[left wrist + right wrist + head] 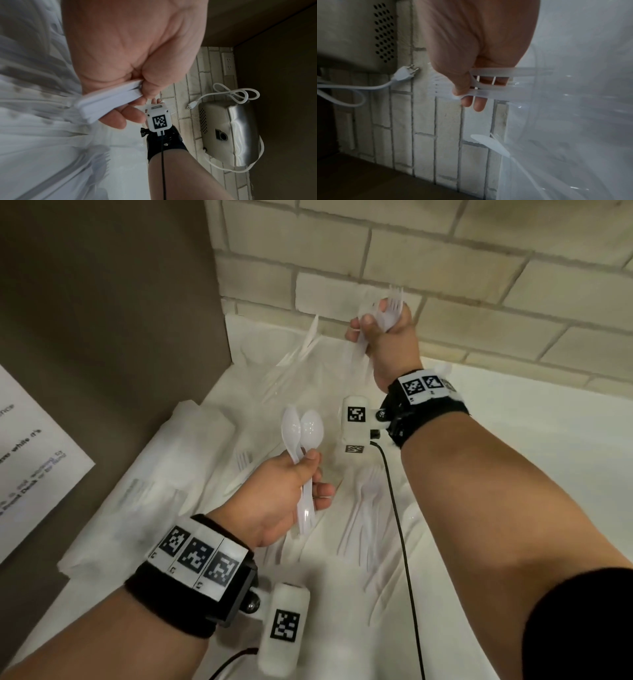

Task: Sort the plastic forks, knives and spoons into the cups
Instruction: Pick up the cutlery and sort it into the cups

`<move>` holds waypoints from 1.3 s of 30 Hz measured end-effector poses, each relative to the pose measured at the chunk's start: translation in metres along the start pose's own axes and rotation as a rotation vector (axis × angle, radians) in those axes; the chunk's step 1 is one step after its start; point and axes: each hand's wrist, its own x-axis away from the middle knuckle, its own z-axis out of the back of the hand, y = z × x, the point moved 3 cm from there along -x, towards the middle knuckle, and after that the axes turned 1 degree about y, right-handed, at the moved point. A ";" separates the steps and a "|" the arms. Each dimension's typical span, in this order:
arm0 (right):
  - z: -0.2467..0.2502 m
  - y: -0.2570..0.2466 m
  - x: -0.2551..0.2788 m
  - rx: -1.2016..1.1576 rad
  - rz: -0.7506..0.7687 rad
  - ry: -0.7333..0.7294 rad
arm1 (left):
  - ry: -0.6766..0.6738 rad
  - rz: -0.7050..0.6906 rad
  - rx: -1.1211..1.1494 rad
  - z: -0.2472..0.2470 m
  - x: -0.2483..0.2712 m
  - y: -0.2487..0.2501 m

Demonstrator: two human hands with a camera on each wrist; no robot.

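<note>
Spoons (303, 433), two of them, stand bowls-up in the left hand (277, 498), its fingers curled round their handles above the white bench (513, 474). Farther back, by the brick wall (479, 268), the right hand (387, 337) is clamped on a bunch of forks (394, 302), tines up, over a clear cup (291, 378) that is hard to make out. More forks (366, 508) lie loose on the bench between the arms, and a knife (310, 337) stands in the cup.
</note>
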 end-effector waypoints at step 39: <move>0.024 -0.037 0.193 0.058 -0.437 -0.530 | -0.542 0.208 -0.262 -0.040 0.035 -0.012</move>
